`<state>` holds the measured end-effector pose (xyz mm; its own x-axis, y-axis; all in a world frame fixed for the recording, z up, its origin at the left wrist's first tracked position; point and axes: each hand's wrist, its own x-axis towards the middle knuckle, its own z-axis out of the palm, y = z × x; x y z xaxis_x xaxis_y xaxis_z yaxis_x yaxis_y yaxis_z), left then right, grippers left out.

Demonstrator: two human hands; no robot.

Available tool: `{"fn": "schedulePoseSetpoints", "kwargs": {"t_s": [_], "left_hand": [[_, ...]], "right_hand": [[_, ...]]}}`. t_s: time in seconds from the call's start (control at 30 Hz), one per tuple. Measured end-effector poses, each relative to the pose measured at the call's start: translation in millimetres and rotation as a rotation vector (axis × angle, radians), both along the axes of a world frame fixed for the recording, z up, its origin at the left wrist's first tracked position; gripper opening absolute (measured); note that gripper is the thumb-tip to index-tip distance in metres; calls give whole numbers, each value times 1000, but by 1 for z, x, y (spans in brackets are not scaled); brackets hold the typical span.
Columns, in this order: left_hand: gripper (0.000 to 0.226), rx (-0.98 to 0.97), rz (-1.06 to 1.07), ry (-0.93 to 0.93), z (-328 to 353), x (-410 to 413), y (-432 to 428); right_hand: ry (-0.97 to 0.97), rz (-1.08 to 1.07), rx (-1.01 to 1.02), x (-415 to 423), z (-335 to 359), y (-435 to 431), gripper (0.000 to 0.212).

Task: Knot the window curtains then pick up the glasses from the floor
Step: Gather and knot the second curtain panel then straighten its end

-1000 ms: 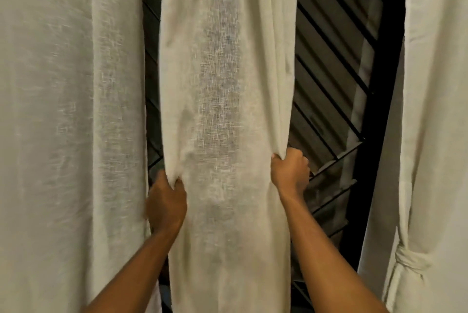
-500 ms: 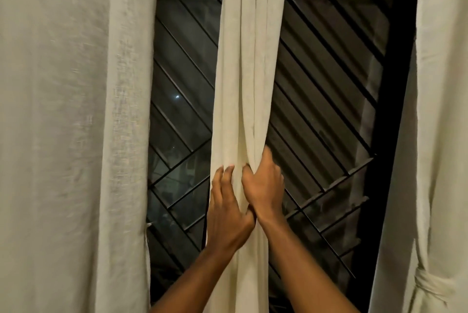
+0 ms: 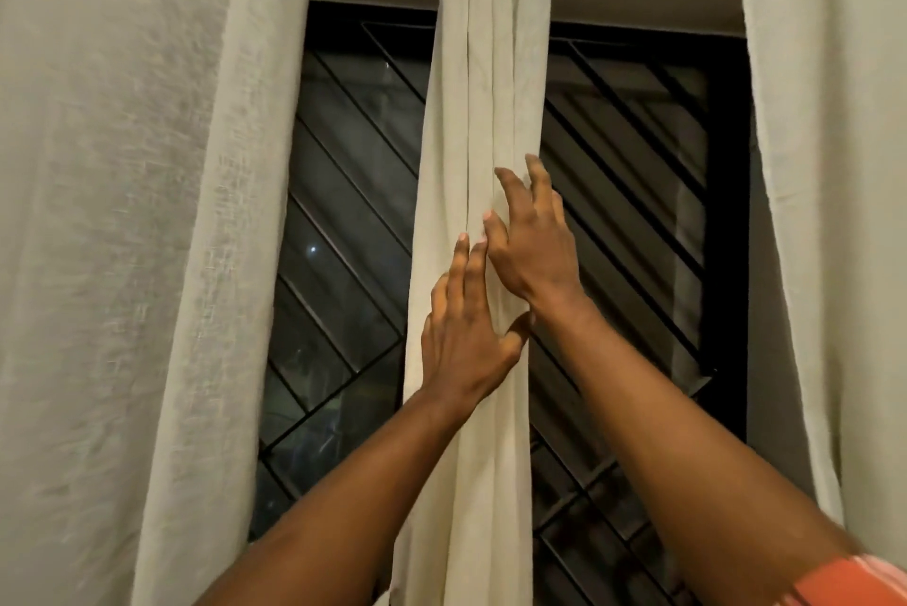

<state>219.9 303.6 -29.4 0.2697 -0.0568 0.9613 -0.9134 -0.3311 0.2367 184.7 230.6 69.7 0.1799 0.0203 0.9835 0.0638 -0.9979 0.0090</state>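
Cream linen fills most of the view. The middle curtain (image 3: pixel 483 80) hangs gathered into a narrow, pleated column down the centre of a dark window (image 3: pixel 633 173), in front of its black diagonal grille (image 3: pixel 343 222). Its top and bottom ends are cut off by the picture edges, and no knot shows in the visible length.

Both bare arms reach up to it. The left hand (image 3: pixel 466 340) lies flat on the front of the column, fingers nearly straight and pointing up, thumb spread out to the right near the other wrist. Whether any cloth is caught under that thumb is hard to make out. The right hand (image 3: pixel 535 242) sits just above, touching the left fingertips, fingers splayed and lightly bent on the column's right edge; its outer fingers are hidden behind the hand.

A left curtain (image 3: pixel 122 213) and a right curtain (image 3: pixel 834 163) hang loose at the sides, both cropped. An orange sleeve (image 3: pixel 854 581) shows, blurred, at the bottom right corner.
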Motion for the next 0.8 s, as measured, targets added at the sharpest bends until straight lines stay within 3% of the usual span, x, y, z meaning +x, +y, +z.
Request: {"fn": "schedulePoseSetpoints", "kwargs": {"t_s": [0.37, 0.53, 0.8], "left_hand": [[93, 40, 194, -95, 106, 31, -6], [84, -35, 292, -131, 182, 39, 8], [84, 168, 415, -118, 257, 47, 30]], "right_hand": [[38, -188, -215, 14, 129, 8, 59], [50, -204, -168, 22, 198, 26, 64], [105, -149, -157, 33, 259, 46, 70]]}}
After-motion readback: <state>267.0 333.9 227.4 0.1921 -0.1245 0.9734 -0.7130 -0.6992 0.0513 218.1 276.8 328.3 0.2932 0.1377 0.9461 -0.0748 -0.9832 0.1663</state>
